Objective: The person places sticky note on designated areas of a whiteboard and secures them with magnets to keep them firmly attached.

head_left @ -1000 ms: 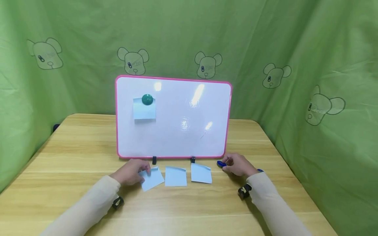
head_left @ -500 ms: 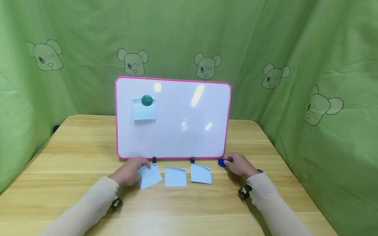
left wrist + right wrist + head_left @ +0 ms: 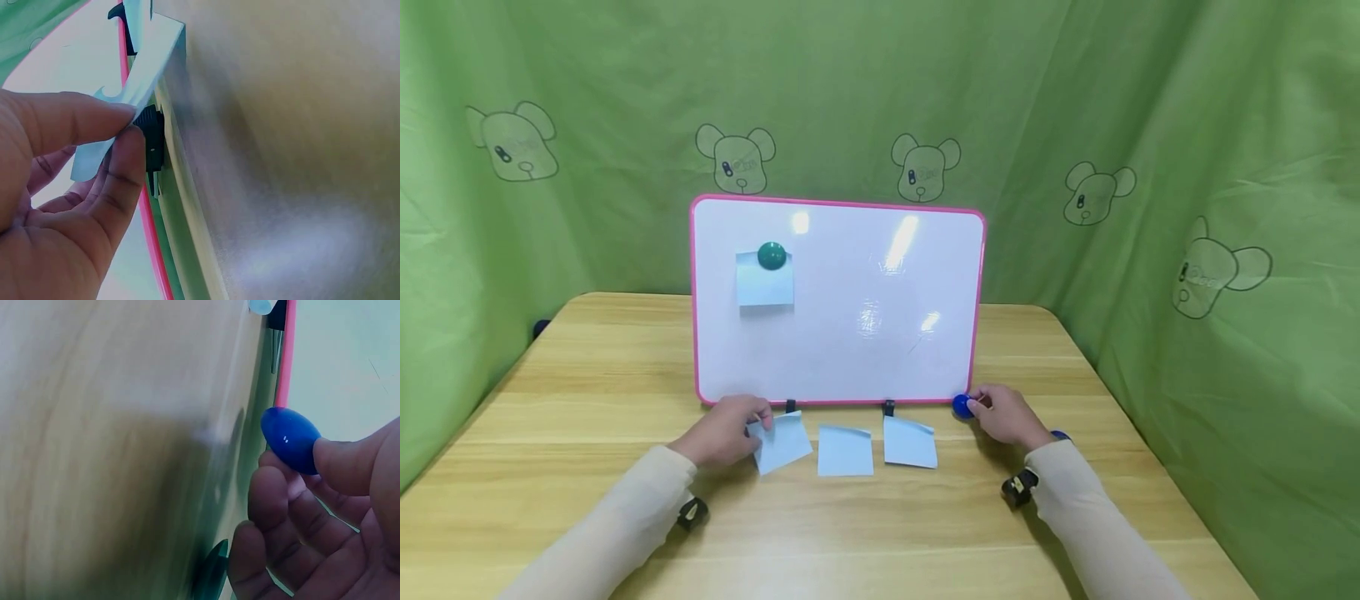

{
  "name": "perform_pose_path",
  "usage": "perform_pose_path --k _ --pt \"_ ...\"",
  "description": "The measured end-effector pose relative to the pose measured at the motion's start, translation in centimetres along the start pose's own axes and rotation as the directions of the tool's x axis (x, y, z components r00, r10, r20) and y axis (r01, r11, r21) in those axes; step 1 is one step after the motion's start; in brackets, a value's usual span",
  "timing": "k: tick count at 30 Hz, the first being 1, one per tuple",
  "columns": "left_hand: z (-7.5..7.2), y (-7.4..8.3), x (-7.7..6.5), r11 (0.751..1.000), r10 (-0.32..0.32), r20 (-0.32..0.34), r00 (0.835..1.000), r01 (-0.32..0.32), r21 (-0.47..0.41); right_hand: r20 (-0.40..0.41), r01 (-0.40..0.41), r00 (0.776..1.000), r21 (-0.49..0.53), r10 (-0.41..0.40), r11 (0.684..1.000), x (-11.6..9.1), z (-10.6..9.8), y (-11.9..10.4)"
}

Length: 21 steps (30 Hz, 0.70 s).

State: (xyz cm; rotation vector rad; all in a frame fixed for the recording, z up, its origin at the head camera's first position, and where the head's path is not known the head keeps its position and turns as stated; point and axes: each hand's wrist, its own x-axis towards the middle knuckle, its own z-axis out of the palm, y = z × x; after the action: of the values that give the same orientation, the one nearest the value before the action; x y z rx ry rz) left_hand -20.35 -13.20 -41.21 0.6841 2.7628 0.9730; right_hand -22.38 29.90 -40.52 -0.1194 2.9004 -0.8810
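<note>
The person's left hand (image 3: pixel 724 433) pinches a pale blue sheet (image 3: pixel 784 446) at its left side, thumb and index finger together on the paper; the sheet sits askew in front of the lower left part of a whiteboard (image 3: pixel 842 350), and it is hard to tell whether any edge touches the table (image 3: pixel 850 533). The right hand (image 3: pixel 1006 415) grips a glossy blue magnet (image 3: pixel 962 407) between thumb and fingers, by the board's lower right corner; whether it touches the pink frame cannot be told. Between the hands, 2 more sheets lie on the wood: a middle sheet (image 3: pixel 846 452) and a right sheet (image 3: pixel 910 442), side by side and apart, each with its top edge curled. The board stands upright on 2 black feet (image 3: pixel 791 406). On its upper left, a green magnet (image 3: pixel 772 256) sits over the top of a posted note (image 3: pixel 764 287). A green rounded object (image 3: pixel 211 575) shows below the fingers in the right wrist view. Behind, a green curtain (image 3: pixel 835 75) carries 5 outlined animal heads.
</note>
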Motion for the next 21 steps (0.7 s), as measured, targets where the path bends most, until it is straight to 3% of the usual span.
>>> perform_pose_path --k 9,16,21 --pt "0.13 0.07 -0.05 0.995 -0.087 -0.032 0.996 0.085 -0.048 -0.025 0.003 1.000 0.045 -0.002 0.999 0.00 0.20 -0.34" --pt "-0.04 0.25 0.04 1.000 -0.019 -0.089 0.996 0.017 -0.025 -0.051 -0.011 0.999 0.061 0.014 0.998 0.21 0.33 -0.40" --pt "-0.13 0.44 0.21 1.000 -0.011 -0.099 0.995 0.008 -0.029 -0.057 -0.015 0.998 0.043 0.017 0.999 0.38 0.28 -0.57"
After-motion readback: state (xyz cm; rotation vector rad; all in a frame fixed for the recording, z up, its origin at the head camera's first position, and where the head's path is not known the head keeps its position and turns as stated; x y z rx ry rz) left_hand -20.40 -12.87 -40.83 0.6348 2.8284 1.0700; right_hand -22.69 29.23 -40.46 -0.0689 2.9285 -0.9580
